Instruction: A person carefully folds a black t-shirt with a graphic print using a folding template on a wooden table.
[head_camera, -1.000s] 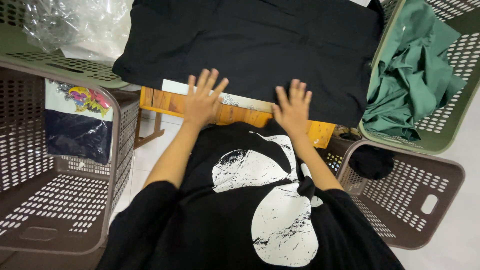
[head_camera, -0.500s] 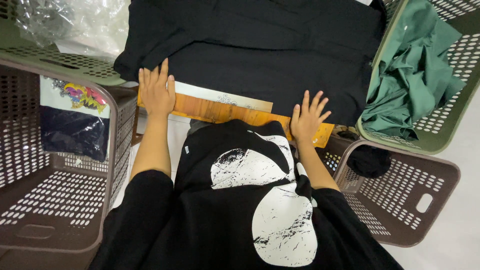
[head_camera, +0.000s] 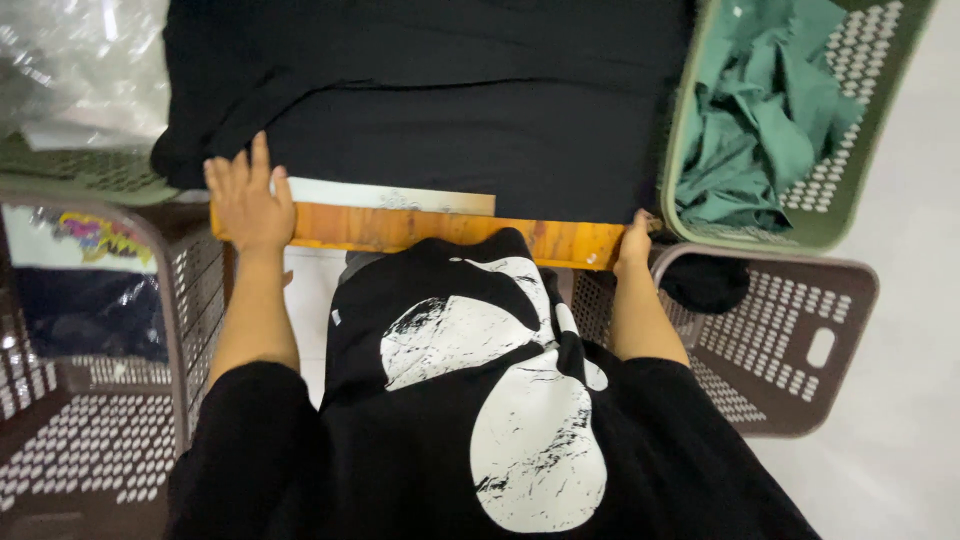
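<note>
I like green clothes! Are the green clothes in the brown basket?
No, the green clothes lie in the green basket, while the brown basket below it holds something dark.

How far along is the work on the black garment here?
Done: black garment lies spread flat on the wooden table. In hand: left hand flat at its near left edge, right hand at the table's right corner. Left: no fold shows in it yet.
</note>
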